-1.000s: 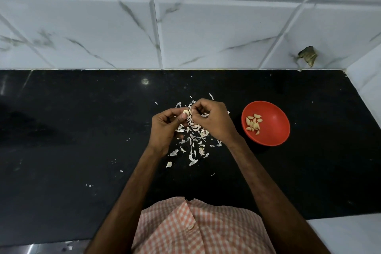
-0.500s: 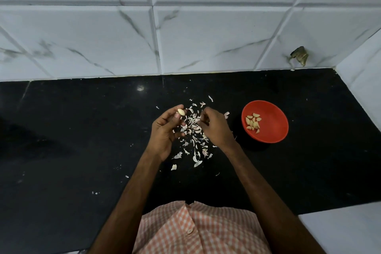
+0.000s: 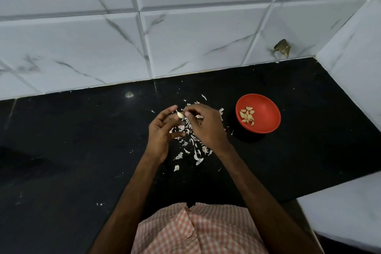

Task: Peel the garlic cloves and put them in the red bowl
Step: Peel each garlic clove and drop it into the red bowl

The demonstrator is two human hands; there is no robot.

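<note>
A glossy black tabletop point(image 3: 82, 150) fills the middle of the frame. It meets a white marble-veined tiled wall point(image 3: 185, 37) along the top and a second white wall at the right edge. One tile at upper right has a brown chipped spot point(image 3: 282, 47).

At centre, the grip of the left hand point(image 3: 162, 132) pinches one garlic clove point(image 3: 180, 115). The right hand point(image 3: 206, 126) has its fingers curled and nips the same clove's end. Peel scraps point(image 3: 195, 150), too many to count, lie under and around both hands.

One red bowl point(image 3: 266, 113) stands right of centre, apart from the hands, holding about ten peeled cloves point(image 3: 247, 115). A checked shirt point(image 3: 195, 231) shows at the bottom.
</note>
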